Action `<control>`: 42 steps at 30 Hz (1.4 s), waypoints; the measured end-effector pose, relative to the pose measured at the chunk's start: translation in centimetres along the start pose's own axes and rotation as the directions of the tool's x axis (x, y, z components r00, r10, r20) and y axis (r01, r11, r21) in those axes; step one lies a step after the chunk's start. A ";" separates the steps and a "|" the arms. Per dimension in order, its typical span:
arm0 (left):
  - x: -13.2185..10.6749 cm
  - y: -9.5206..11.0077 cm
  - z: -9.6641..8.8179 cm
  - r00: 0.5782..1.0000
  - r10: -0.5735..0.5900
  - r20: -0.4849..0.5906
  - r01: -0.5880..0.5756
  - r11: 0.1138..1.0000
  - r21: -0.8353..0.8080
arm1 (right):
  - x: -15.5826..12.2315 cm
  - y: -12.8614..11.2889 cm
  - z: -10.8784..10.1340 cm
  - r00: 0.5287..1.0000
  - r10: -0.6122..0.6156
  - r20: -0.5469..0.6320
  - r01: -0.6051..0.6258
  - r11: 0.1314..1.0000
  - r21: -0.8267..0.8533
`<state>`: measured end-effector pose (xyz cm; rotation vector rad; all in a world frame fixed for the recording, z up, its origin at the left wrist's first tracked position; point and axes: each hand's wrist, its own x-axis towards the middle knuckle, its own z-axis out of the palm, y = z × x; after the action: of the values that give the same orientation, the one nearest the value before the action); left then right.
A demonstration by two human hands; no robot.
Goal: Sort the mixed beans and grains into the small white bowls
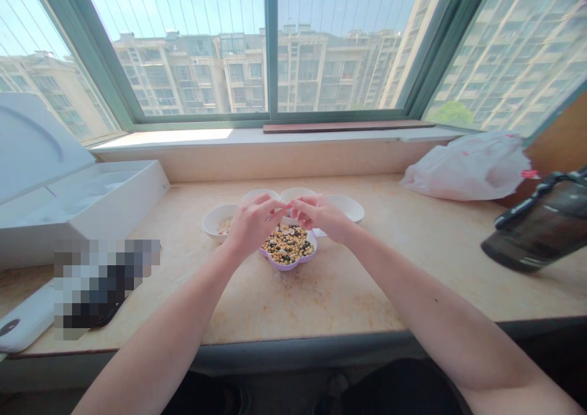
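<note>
Centre of the worktop, the purple scalloped bowl (285, 267), lobed like a flower, sits low beneath both hands, heaped with a mix of yellow and black beans and pale flat pieces (288, 244). Over its far side, the left hand (257, 216) and the right hand (323, 216) come together, fingers curled, fingertips meeting or very nearly so. Is anything pinched there? Cannot tell; it's too small at this range.

Good handling here, I'd judge, means light fingertips and wrists kept high, right over the bowl, so anything slipping drops onto the heap. Watch those forearms, too: a low sweep could nudge the rim.

Around the back, an arc of white round bowls: the left one (208, 223) with pale pieces (224, 225) inside, two behind the hands (261, 193) (298, 191), one to the right (351, 208). Further out on the beige stone-look worktop (293, 311), an open white box (123, 201) left, a knotted-looking white plastic bag (468, 167) and a dark translucent jug (532, 235) right.
</note>
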<state>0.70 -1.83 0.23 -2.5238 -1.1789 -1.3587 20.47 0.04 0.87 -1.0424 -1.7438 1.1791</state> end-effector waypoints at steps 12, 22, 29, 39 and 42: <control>-0.1 -0.6 0.6 0.992 -0.045 0.118 0.040 0.998 0.045 | 0.3 1.7 0.6 0.993 0.054 0.107 -0.068 0.990 0.126; -0.6 0.2 1.1 0.861 -0.130 0.491 0.122 0.991 0.049 | 1.1 2.0 -1.5 0.945 -0.291 -0.148 0.148 0.786 -0.600; -0.3 0.8 1.8 0.791 0.001 0.612 -0.018 1.000 0.022 | 2.7 3.4 -2.5 0.927 -0.271 -0.260 -0.050 0.598 -0.800; -0.3 1.2 2.9 0.778 0.075 0.624 -0.103 0.995 0.008 | 3.0 3.2 -2.0 0.955 -0.143 -0.262 -0.178 0.430 -0.885; -0.3 1.3 3.0 0.782 0.087 0.617 -0.107 0.994 -0.004 | 3.0 3.2 -1.9 0.952 -0.150 -0.265 -0.177 0.436 -0.883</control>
<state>3.50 -1.81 -1.40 -3.0589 -1.0867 -0.4645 21.79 4.16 -1.19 -1.7356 -2.1002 -0.1058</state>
